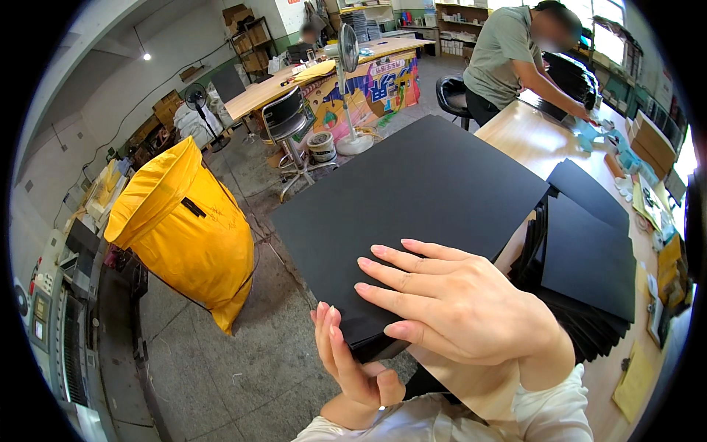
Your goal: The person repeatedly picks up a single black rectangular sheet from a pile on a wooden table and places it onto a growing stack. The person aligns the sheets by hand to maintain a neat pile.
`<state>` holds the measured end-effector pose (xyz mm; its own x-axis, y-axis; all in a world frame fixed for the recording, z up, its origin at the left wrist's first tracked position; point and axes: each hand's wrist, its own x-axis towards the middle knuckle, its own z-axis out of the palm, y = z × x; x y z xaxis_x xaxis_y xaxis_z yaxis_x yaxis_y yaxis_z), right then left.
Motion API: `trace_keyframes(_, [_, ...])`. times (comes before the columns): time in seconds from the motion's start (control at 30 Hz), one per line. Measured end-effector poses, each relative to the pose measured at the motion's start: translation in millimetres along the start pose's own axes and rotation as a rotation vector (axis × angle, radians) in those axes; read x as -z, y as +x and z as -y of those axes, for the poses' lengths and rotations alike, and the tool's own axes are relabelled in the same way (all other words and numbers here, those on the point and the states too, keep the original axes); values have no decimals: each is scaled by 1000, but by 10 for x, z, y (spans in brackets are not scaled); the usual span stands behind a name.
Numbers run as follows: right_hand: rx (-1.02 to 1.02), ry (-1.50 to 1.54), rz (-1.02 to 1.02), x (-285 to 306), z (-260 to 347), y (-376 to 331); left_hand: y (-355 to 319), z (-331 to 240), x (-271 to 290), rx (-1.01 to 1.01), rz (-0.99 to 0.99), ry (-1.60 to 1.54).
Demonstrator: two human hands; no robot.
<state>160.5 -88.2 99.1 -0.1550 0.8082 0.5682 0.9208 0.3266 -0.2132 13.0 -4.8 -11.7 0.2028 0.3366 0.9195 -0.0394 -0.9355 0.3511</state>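
Note:
A large matte black sheet (412, 195) lies in front of me, with more black layers showing beneath its near edge. My right hand (456, 309) rests palm down on its near right part, fingers stretched out and slightly spread. At the near left corner, my left hand (357, 368) touches the edge, its fingers pointing up along the side and its thumb apart from them. To the right, a fanned stack of black sheets (589, 254) sits on the wooden worktable.
A tall yellow sack (191, 228) stands on the floor at left. A person (508, 66) leans over the table (515, 132) at the far right. Beyond are a swivel chair (286, 125), a white standing fan (348, 51) and a bucket (321, 146). Machinery (70, 331) lines the left side.

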Motion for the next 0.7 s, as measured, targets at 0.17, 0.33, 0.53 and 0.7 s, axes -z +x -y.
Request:
trace_keyframes(0.17, [-4,15,3,3,3,1,-27,-25,-12,37,4,-19])
trace_keyframes(0.33, [-4,28,-1,2,-3,7,-81,-13,-44,60,-4,-65])
trace_keyframes(0.53, [-17,33,-6,6,-13,8,-69,17,-50,-9,-15,58])
trace_keyframes(0.7, [-11,38,-3,4,-8,23,-56,46,-81,-81,-126,66])
